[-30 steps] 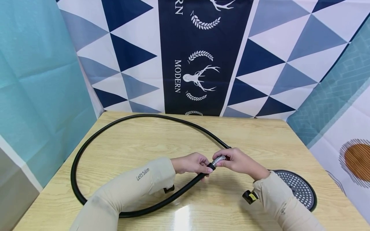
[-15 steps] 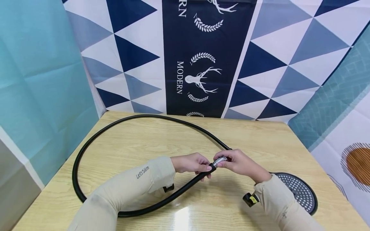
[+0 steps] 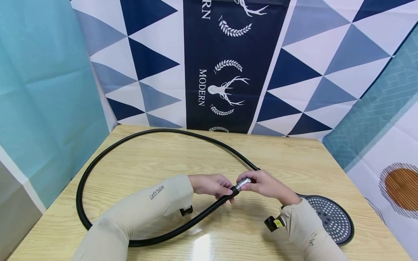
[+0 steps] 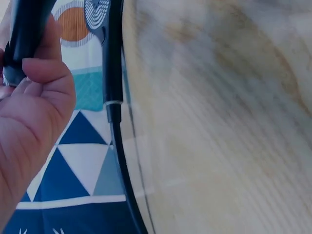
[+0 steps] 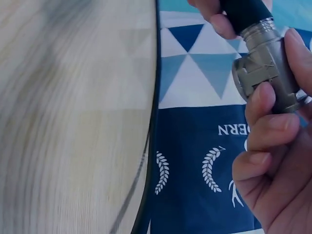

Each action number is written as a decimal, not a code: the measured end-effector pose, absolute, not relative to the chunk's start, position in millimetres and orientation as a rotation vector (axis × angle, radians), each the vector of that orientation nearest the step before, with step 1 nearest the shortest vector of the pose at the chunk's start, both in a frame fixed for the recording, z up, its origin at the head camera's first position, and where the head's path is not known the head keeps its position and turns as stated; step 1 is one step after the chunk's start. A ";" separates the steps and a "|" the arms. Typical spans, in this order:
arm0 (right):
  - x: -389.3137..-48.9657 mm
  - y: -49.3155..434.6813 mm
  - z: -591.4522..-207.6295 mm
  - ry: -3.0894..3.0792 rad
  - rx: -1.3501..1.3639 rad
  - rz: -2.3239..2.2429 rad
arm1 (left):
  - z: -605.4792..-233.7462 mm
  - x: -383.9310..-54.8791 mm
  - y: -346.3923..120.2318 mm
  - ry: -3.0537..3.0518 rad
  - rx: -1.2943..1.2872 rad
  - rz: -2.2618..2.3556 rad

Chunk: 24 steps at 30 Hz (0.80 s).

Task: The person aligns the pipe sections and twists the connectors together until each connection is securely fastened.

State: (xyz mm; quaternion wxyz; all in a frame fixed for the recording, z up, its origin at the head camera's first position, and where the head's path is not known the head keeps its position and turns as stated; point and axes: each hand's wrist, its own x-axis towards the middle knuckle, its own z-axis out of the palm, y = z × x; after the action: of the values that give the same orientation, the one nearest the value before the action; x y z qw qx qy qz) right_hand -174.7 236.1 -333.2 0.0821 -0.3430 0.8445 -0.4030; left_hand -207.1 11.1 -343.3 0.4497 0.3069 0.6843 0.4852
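My left hand (image 3: pixel 210 184) pinches the black end of a long black shower hose (image 3: pixel 196 219) between thumb and fingers. A silver metal hose fitting (image 3: pixel 242 183) meets that end, and my right hand (image 3: pixel 266 185) holds it. In the right wrist view, a threaded collar on the fitting (image 5: pixel 265 68) shows at the black end piece (image 5: pixel 246 14), with my thumb and fingers on either side of the metal. How far the two are joined cannot be told. The left wrist view shows my fingers curled round the black piece (image 4: pixel 29 34).
A dark shower head (image 3: pixel 330 219) with a dotted face lies on the table (image 3: pixel 183 159) at the right, partly behind my right forearm. The hose loops across the left side, reaching near the back edge. Patterned cloth (image 3: pixel 218 72) hangs behind the table.
Both hands keep their hold on the hose end and fitting. The fitting looks slightly turned. Hands, hose and shower head all sit a little further left as the head view shifts.
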 end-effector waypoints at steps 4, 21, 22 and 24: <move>-177.6 237.4 -333.2 2.494 -0.921 -1.337 | -338.1 -209.9 9.0 1.687 0.817 1.203; -175.5 244.4 -331.8 1.911 -0.564 -1.678 | -332.4 -210.9 11.2 1.733 0.920 1.209; -176.0 244.3 -331.7 1.885 -0.532 -1.676 | -332.9 -211.0 11.4 1.742 0.922 1.204; -177.4 243.2 -331.5 1.873 -0.477 -1.666 | -334.0 -211.1 12.1 1.760 0.912 1.200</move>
State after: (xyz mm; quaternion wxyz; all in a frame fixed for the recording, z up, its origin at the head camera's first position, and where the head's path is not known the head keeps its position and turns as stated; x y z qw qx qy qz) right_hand -177.4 243.2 -331.5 0.2908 -0.1787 0.7023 -0.6247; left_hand -211.1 12.1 -334.0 0.4007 0.3606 0.6959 0.4745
